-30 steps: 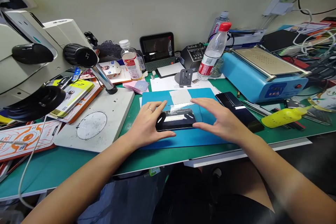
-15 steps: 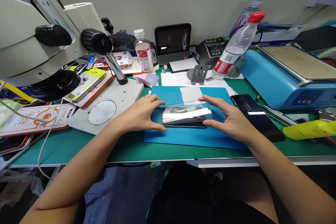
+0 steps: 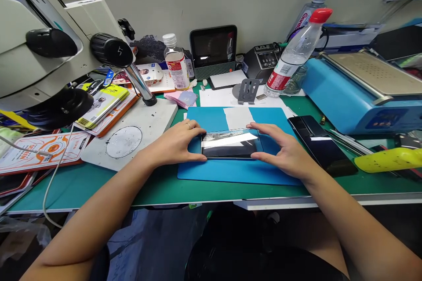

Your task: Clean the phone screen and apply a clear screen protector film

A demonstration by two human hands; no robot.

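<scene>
A smartphone (image 3: 227, 151) lies face up and lengthwise on a blue mat (image 3: 211, 171), its dark, glossy screen showing a bright reflection. Over it is a thin clear screen protector (image 3: 259, 139) with a fine dark border. My left hand (image 3: 176, 142) has thumb and forefinger at the corners of its left end. At the right end, my right hand (image 3: 285, 149) grips it the same way. Whether the glass touches the phone all over, I cannot tell. A white sheet (image 3: 239, 117) lies on the mat just behind.
A microscope (image 3: 49, 61) stands at the left above its pale base (image 3: 151, 127). To the right are a dark phone (image 3: 321, 145), a yellow-handled tool (image 3: 389, 160) and a blue heating machine (image 3: 343, 92). Bottles, a phone stand (image 3: 249, 91) and a small display (image 3: 213, 48) line the back.
Both hands have closed in at the ends of the screen protector, which now lines up more closely over the phone. The whole view has shifted slightly.
</scene>
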